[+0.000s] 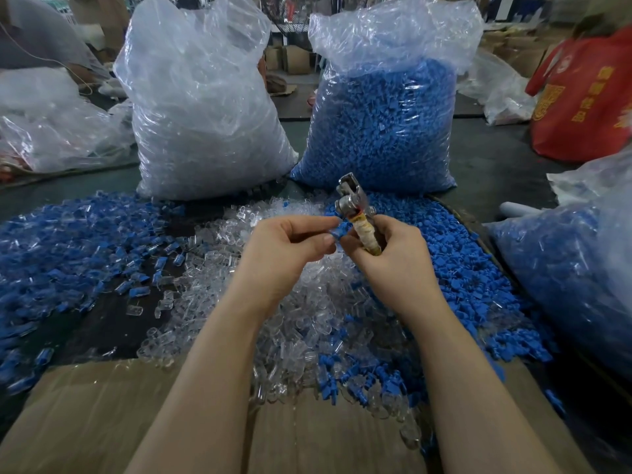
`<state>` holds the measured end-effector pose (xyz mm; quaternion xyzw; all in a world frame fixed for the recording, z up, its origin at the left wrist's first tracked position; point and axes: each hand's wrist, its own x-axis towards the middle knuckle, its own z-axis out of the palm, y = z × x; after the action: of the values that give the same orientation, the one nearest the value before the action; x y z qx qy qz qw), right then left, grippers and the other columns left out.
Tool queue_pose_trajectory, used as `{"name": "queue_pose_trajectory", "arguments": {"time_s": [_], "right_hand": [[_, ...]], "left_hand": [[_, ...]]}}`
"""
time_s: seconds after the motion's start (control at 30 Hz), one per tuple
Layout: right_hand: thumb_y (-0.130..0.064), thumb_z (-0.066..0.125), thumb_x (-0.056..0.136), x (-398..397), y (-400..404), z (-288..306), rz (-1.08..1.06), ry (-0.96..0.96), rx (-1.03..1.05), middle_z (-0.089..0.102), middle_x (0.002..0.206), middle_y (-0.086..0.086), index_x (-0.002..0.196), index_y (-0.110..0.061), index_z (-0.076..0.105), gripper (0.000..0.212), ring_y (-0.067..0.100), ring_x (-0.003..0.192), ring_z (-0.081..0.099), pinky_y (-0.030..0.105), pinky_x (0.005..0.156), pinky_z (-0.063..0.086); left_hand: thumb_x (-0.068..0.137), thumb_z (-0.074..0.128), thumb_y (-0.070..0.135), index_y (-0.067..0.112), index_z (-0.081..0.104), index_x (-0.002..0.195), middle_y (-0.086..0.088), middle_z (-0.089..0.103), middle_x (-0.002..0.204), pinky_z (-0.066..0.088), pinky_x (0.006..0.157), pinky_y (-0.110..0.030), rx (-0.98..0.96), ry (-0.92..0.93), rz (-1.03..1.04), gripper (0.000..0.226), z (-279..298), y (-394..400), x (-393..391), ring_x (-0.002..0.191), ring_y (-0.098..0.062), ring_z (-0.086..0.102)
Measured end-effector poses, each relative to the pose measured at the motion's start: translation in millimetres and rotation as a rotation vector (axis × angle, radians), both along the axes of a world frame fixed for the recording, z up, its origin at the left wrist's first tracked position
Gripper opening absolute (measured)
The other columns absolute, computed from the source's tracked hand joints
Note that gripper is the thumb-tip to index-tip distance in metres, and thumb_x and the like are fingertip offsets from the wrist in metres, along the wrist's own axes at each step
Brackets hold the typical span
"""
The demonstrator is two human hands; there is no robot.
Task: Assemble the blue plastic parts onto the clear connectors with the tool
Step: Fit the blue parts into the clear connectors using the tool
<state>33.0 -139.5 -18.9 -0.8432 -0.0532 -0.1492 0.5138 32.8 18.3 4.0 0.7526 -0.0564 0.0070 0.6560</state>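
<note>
1. Pinching a small blue plastic part (339, 230) between thumb and forefinger, the left hand (290, 246) held it at the centre of the frame, just beside the right hand (393, 254); whether a clear connector sat with it could not be told
2. Curled round the tape-wrapped handle of a metal crimping tool (355, 213), the right hand's fingers kept the steel head pointing up, toward the upper middle of the frame
3. The part looked light, stiff and smooth, so it was judged likely to slip or flick away; a fingertip pinch on its flat sides seemed the best hold, leaving the mating end free
4. Loose clear plastic connectors (301, 323) lay heaped at centre, under the forearms, thin-walled and probably easy to crack under the tool
5. Loose blue parts (461, 268) were piled at right, and joined blue-and-clear pieces (68, 254) at left
6. A tall transparent bag of clear pieces (205, 114) and a bag of blue pieces (383, 124) stood in the upper half
</note>
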Motion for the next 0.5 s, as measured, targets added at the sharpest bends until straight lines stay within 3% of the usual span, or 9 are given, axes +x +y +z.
{"name": "queue_pose_trajectory", "arguments": {"time_s": [0.1,0.33,0.5], "right_hand": [[-0.028,0.069,0.086,-0.7,1.1,1.2,0.016,0.023,0.027,0.062,0.068,-0.008,0.080,-0.024,0.064,0.009,0.005,0.061,0.055,0.028,0.058,0.044],[-0.020,0.067,0.088,-3.0,1.7,4.8,0.048,0.060,0.119,0.070,0.078,0.007,0.084,-0.016,0.066,0.006,0.026,0.076,0.065,0.039,0.068,0.052],[-0.021,0.067,0.088,-3.4,1.5,6.5,0.062,0.064,0.138,0.070,0.080,0.011,0.086,-0.014,0.066,0.008,0.030,0.079,0.065,0.045,0.071,0.053]], "left_hand": [[0.089,0.066,0.000,0.029,0.073,0.096,0.003,0.077,0.086,0.057,0.081,-0.020,0.032,-0.027,0.026,0.031,-0.3,-1.5,0.2,0.083,-0.008,0.073],[0.089,0.068,0.004,0.032,0.073,0.099,0.006,0.077,0.088,0.055,0.088,-0.024,0.070,-0.028,0.039,0.030,-1.3,-2.0,-0.1,0.087,-0.004,0.072],[0.083,0.076,0.011,0.026,0.074,0.107,0.013,0.075,0.097,0.053,0.081,-0.012,0.106,-0.039,0.025,0.029,0.5,-2.5,0.0,0.090,0.003,0.069]]}}
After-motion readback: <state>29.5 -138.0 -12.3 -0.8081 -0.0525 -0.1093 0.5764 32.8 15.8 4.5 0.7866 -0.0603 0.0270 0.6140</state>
